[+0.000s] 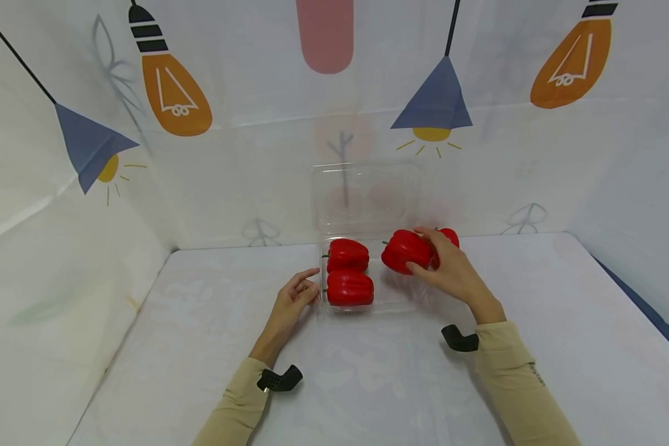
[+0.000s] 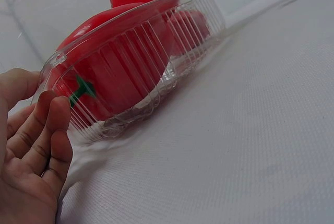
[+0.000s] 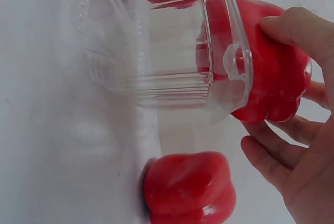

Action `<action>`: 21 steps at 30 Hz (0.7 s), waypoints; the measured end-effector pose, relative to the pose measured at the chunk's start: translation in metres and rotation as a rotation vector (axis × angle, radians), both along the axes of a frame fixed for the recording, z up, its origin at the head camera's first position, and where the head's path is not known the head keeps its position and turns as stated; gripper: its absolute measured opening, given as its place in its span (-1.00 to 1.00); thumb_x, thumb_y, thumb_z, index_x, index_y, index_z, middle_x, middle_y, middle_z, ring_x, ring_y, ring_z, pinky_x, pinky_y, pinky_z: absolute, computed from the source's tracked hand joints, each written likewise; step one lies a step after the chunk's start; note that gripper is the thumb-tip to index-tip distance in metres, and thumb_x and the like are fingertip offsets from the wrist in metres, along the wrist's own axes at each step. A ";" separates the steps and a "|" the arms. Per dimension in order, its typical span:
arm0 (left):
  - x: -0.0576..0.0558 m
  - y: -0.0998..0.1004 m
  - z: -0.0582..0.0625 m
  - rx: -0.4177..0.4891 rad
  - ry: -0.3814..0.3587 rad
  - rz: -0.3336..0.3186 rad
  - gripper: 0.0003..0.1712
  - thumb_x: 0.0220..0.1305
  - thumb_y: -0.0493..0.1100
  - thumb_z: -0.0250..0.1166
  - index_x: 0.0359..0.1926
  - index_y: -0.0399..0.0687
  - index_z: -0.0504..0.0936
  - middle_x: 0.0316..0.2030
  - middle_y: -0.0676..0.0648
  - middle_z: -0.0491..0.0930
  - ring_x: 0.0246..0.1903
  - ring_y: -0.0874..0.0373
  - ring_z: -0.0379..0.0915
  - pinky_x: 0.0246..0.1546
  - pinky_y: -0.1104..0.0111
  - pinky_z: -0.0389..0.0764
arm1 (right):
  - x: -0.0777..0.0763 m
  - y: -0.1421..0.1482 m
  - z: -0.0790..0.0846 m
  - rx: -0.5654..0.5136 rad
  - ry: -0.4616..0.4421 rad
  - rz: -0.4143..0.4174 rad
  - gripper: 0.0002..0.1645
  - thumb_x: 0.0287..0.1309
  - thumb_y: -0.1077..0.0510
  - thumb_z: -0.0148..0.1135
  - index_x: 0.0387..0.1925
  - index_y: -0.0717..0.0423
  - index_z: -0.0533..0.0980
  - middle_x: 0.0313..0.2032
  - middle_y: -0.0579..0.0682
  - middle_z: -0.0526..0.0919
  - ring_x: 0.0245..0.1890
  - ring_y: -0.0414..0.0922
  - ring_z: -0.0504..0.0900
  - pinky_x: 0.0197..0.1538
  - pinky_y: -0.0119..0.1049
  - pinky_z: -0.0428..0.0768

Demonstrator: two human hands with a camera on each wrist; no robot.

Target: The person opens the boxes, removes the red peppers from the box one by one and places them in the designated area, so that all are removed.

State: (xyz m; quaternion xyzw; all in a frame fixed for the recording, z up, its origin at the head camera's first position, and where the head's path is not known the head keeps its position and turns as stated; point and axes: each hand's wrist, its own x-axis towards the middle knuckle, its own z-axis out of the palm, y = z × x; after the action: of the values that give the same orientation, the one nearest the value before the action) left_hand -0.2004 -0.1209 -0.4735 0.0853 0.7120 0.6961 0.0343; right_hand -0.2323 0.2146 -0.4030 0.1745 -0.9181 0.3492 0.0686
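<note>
A clear plastic clamshell box [image 1: 390, 303] stands on the table, its hinged lid [image 1: 368, 198] raised at the back. Two red bell peppers lie in its left half, a front one [image 1: 350, 288] and one behind it [image 1: 348, 254]. My right hand [image 1: 448, 263] grips a third red bell pepper [image 1: 406, 251] between thumb and fingers, over the right part of the box, its side overlapping the rim in the right wrist view. Another red bell pepper [image 3: 190, 187] lies outside the box, mostly hidden by the right hand in the head view. My left hand [image 1: 294, 301] touches the box's left wall with loosely bent fingers.
The white table [image 1: 201, 347] meets a white fabric backdrop [image 1: 245, 179] printed with lamps and bulbs, close behind the raised lid. More white fabric [image 1: 44, 266] hangs along the left side. Black wrist devices [image 1: 280, 378] sit on both cuffs.
</note>
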 end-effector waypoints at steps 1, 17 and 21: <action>0.000 0.000 0.000 -0.001 0.000 -0.001 -0.50 0.32 -0.14 0.18 0.26 -0.12 0.38 -0.34 -0.01 0.48 -0.37 0.25 0.43 -0.23 0.51 0.53 | 0.000 0.000 0.000 -0.004 -0.001 -0.004 -0.15 0.05 -0.02 0.35 0.34 -0.11 0.17 0.19 0.05 0.39 0.11 0.05 0.42 0.03 0.08 0.57; 0.000 -0.001 -0.003 0.014 -0.001 0.000 -0.49 0.29 -0.10 0.22 0.24 -0.06 0.40 -0.43 0.10 0.55 -0.41 0.30 0.44 -0.23 0.51 0.55 | -0.004 0.010 0.001 -0.053 0.045 -0.052 -0.22 0.13 -0.02 0.27 0.32 0.00 0.19 0.14 0.09 0.43 0.03 0.04 0.46 -0.01 0.03 0.57; 0.000 -0.001 -0.002 0.028 -0.011 -0.010 -0.48 0.29 -0.12 0.22 0.25 -0.06 0.39 -0.43 0.12 0.56 -0.42 0.32 0.44 -0.22 0.52 0.55 | -0.005 0.015 0.002 -0.066 0.055 -0.061 -0.24 0.16 0.00 0.25 0.33 0.03 0.17 0.12 0.16 0.44 0.00 0.09 0.47 -0.02 0.07 0.57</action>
State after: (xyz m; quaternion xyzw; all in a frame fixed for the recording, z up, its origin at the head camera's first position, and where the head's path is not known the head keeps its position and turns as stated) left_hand -0.2001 -0.1220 -0.4755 0.0855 0.7014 0.7064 0.0406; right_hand -0.2370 0.2293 -0.4014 0.1538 -0.9087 0.3722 0.1103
